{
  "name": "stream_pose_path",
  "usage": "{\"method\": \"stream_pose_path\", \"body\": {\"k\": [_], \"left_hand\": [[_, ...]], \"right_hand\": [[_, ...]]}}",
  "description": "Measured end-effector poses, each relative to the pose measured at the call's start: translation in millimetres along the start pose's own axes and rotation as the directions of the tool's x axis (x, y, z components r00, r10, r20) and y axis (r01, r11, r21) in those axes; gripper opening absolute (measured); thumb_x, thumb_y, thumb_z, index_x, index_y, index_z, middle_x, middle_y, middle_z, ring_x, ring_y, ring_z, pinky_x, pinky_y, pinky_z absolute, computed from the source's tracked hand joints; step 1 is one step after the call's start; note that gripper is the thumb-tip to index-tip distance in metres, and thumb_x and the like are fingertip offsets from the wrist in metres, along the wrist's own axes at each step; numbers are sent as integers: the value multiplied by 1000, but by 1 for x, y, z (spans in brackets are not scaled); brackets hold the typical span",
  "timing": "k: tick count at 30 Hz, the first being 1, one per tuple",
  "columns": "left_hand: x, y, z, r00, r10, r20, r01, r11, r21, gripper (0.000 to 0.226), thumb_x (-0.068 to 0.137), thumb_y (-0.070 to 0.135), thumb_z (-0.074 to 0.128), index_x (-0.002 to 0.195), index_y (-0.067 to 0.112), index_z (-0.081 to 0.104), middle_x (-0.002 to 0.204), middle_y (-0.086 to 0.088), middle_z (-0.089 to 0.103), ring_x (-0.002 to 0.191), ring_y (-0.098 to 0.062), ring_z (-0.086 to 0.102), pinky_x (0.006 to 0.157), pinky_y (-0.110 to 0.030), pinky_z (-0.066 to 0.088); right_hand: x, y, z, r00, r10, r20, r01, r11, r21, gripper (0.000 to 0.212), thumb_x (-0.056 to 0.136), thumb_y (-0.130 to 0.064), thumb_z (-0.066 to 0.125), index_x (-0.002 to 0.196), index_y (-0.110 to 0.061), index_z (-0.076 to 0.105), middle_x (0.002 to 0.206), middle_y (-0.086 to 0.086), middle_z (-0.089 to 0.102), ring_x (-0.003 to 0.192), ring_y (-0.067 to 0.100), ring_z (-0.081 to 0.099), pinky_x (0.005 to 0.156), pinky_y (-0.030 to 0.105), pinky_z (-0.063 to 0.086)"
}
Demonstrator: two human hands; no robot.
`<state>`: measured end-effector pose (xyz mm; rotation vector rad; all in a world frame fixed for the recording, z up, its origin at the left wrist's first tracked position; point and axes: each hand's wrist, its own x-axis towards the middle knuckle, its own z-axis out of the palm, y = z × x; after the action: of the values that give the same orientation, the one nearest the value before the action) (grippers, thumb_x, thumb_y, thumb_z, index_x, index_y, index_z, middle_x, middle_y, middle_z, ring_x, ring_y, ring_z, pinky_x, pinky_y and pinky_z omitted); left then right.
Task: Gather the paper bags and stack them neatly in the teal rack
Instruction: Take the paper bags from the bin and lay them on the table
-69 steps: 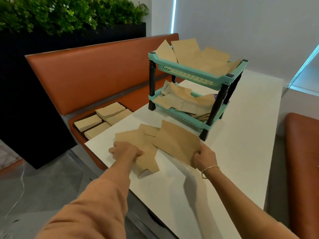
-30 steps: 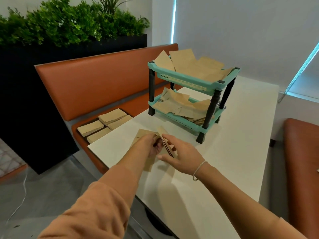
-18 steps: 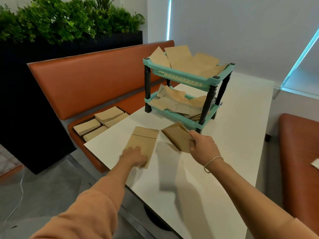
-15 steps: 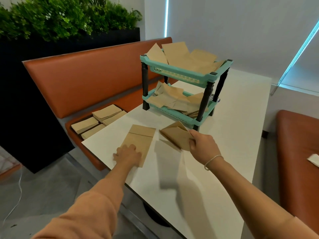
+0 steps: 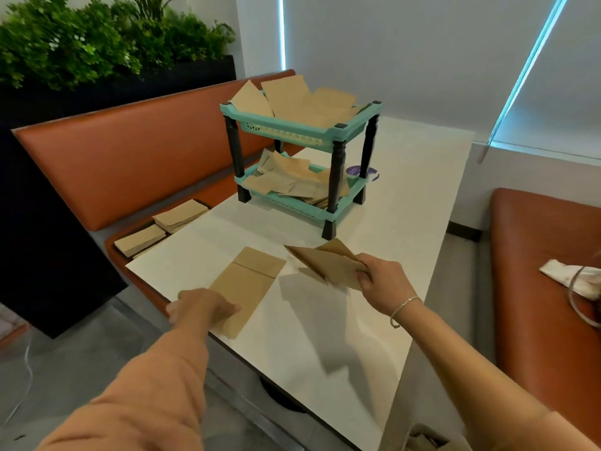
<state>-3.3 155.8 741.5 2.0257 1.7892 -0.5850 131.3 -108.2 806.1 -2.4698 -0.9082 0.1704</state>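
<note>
Head | right hand [image 5: 380, 281] grips bags [image 5: 328, 265] | left hand [image 5: 201, 309] seemingly pressing bag [image 5: 247, 284]

Single head-worn view, looking forward and down, close over the table [image 5: 383, 307] (wide-angle), rack [image 5: 294, 130] farther ahead

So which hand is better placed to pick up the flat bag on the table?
Left. The left hand already rests on the flat bag; the right hand is full, gripping other bags.
</note>
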Motion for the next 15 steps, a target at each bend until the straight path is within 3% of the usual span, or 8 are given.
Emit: {"method": "stream_pose_path", "body": {"k": [3,5,7,9,10,12,15], "left_hand": [[-15,-3,19,1000,-22,-23,20,997,-77,108,67,85,45,146,14,28,145,-6,35,133,-23,36,108,-32,29],[-42,-7,23,996,20,-85,-36,981,-189,90,80,76,42,143,12,33,144,-4,42,131,-21,41,104,-26,31],[-69,-5,29,986,9,-169,-77,913,-400,69,88,49,56,138,5,38,140,-11,46,126,-25,46,91,-26,40],[-95,1,43,970,-73,-231,-91,774,-627,61,85,10,64,136,-4,32,137,-23,44,123,-35,47,88,-36,45],[-109,5,49,953,-93,-289,-137,717,-683,60,85,0,60,136,-5,29,135,-27,43,123,-38,46,92,-42,45],[-139,19,63,924,-2,-381,-288,651,-702,51,86,-3,54,133,0,36,129,-27,49,118,-38,49,91,-40,44],[-188,55,85,820,208,-533,-557,503,-661,32,82,0,52,113,7,57,106,-15,64,98,-27,57,79,-29,43]], "right_hand": [[-16,19,-17,1000,-15,3,14,999,39,18,88,-3,41,87,-15,54,74,4,54,71,23,46,56,25,35],[-29,36,-29,1000,-25,1,25,998,51,19,88,-2,41,87,-16,54,74,2,53,71,22,46,52,24,30],[-42,55,-40,1000,-28,0,28,998,53,18,88,-2,42,85,-17,52,75,2,53,71,21,46,52,25,28],[-54,76,-51,1000,2,-2,-2,998,59,19,88,-2,41,82,-19,47,75,4,52,71,21,46,48,16,28],[-60,86,-55,1000,30,-10,-29,997,66,20,87,-1,41,80,-19,46,74,5,53,70,22,46,49,15,29],[-72,106,-62,994,98,-38,-94,992,88,23,86,-1,40,77,-21,47,77,10,56,71,24,46,53,26,33],[-97,144,-65,974,203,-96,-190,973,129,27,86,-4,42,103,-17,59,92,13,63,76,24,48,66,26,34]]}}
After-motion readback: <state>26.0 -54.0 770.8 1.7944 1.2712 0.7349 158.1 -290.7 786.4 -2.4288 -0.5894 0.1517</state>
